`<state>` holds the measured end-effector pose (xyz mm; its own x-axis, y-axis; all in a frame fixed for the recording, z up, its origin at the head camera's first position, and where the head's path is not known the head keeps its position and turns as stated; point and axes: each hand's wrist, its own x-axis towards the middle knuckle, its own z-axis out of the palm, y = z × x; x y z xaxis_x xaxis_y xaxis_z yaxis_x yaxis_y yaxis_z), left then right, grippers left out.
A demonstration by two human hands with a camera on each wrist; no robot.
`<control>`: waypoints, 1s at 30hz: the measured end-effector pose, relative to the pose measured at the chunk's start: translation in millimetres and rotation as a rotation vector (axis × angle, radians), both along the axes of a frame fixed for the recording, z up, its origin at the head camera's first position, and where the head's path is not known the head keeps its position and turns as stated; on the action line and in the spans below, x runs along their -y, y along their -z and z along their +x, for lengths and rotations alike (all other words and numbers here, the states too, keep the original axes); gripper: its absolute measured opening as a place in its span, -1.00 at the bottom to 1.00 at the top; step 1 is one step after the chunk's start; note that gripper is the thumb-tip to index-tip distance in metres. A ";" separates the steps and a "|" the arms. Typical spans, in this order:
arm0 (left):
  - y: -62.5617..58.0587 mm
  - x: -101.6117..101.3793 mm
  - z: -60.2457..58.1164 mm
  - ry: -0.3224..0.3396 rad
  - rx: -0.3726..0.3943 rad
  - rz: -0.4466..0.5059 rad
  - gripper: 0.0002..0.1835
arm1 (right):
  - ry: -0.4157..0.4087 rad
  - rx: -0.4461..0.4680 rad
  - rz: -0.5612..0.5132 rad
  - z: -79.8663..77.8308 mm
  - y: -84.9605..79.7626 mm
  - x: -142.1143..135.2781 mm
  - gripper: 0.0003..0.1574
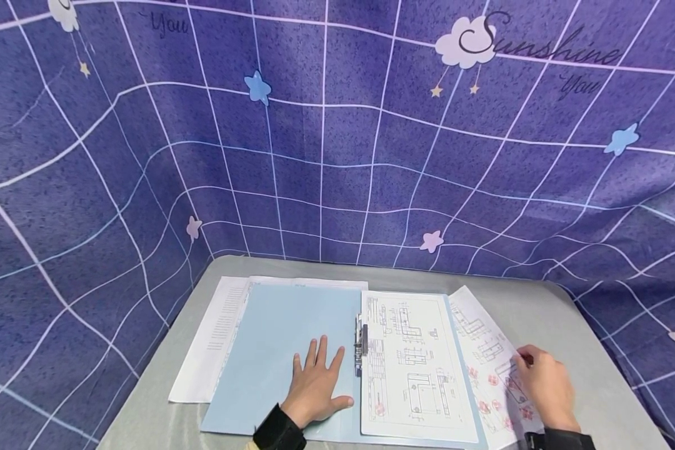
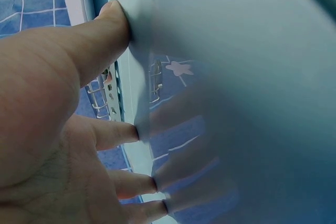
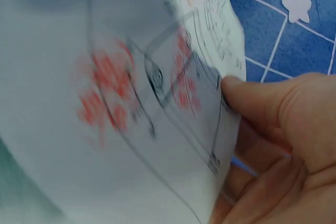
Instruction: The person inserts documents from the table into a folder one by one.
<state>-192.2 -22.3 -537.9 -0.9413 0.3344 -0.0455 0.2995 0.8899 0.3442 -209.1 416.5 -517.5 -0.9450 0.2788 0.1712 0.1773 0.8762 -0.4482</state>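
A blue folder [image 1: 275, 350] lies spread out, its lever clip [image 1: 361, 345] along the spine and a stack of drawing sheets [image 1: 394, 387] on its right side. My left hand [image 1: 317, 381] rests on the bare inner cover, fingers straight and spread; the left wrist view shows its fingertips against the smooth blue surface [image 2: 252, 77]. At the right, my right hand [image 1: 548, 384] pinches the edge of a loose drawing sheet [image 1: 486, 350] with red marks. In the right wrist view the thumb [image 3: 252, 95] lies on the face of this sheet, which bends.
White printed papers [image 1: 202, 350] stick out from under the folder's left side. Everything lies on a grey tabletop [image 1: 574, 325]. A purple curtain [image 1: 337, 156] with grid lines, stars and clouds hangs behind and beside the table.
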 end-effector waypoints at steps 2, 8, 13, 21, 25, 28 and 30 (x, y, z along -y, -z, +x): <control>-0.6 0.1 0.2 0.001 0.001 0.003 0.02 | -0.031 0.001 0.015 2.1 -3.1 -4.1 -0.85; -1.3 0.2 0.3 -0.001 0.003 -0.004 0.02 | -0.082 -0.109 0.049 11.3 -10.4 -18.9 -0.92; -1.0 -0.4 -0.5 0.002 0.004 -0.002 0.02 | -0.078 -0.278 0.043 20.1 -15.5 -31.8 -0.93; 0.4 -0.3 -2.4 -0.002 0.015 0.000 0.02 | 0.036 -0.349 0.014 32.5 -34.1 -48.3 -0.82; 0.6 -0.4 -2.4 0.002 0.015 0.010 0.01 | 0.112 -0.294 -0.001 38.4 -46.1 -55.6 -0.75; 0.7 -0.7 -2.1 0.004 0.015 0.013 0.01 | 0.157 -0.274 -0.021 42.2 -53.1 -60.0 -0.71; 0.7 -0.9 -2.1 0.005 0.013 0.011 0.01 | 0.182 -0.273 -0.040 44.7 -56.2 -63.0 -0.69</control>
